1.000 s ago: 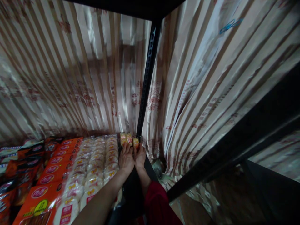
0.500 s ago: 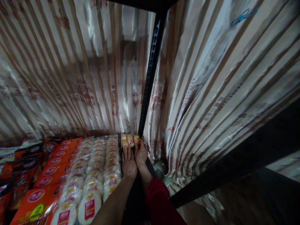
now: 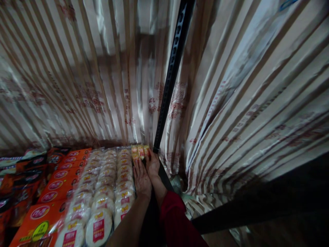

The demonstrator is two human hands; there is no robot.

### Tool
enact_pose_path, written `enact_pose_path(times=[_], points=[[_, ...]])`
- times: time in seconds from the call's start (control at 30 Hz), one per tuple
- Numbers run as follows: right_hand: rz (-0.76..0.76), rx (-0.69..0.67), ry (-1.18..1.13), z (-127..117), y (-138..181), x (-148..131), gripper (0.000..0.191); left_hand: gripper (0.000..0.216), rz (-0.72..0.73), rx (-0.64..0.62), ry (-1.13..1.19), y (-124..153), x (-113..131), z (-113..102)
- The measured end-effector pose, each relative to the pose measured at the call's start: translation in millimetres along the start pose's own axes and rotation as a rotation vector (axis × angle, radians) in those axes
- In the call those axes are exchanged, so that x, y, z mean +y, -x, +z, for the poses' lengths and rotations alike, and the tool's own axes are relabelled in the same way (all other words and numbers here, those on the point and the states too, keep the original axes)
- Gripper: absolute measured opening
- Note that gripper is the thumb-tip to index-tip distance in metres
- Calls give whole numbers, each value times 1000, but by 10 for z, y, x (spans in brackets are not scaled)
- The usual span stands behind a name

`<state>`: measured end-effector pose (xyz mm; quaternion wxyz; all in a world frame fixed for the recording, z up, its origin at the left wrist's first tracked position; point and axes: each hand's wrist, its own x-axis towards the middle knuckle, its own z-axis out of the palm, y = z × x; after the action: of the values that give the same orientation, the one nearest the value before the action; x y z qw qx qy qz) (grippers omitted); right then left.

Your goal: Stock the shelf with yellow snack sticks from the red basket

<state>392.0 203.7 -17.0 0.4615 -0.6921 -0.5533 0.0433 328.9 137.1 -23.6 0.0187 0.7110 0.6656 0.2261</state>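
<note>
Wrinkly striped sheets point(image 3: 108, 75) with red pictures hang across the top and right of the frame. A black metal post point(image 3: 171, 79) full of holes slants down the middle. A dark, thick bar point(image 3: 257, 206) crosses the lower right. The light is dim.

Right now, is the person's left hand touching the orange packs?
Apart. The head view shows rows of round white packs lying between the left hand and the orange packs.
</note>
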Motion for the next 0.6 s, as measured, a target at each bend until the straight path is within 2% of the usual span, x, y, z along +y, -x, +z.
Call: enact_pose_path(times=[0.13,0.23,0.37,0.6], points=[[-3,20,-47,21,1,22,38,54,5,40,-16,1,-16,50],[14,79,-60,20,-1,36,38,53,29,133,-30,3,-31,106],[10,87,-79,49,-16,56,36,52,55,229,-73,11,-41,168],[-72,78,-195,117,-16,158,36,51,109,277,-82,16,-49,209]])
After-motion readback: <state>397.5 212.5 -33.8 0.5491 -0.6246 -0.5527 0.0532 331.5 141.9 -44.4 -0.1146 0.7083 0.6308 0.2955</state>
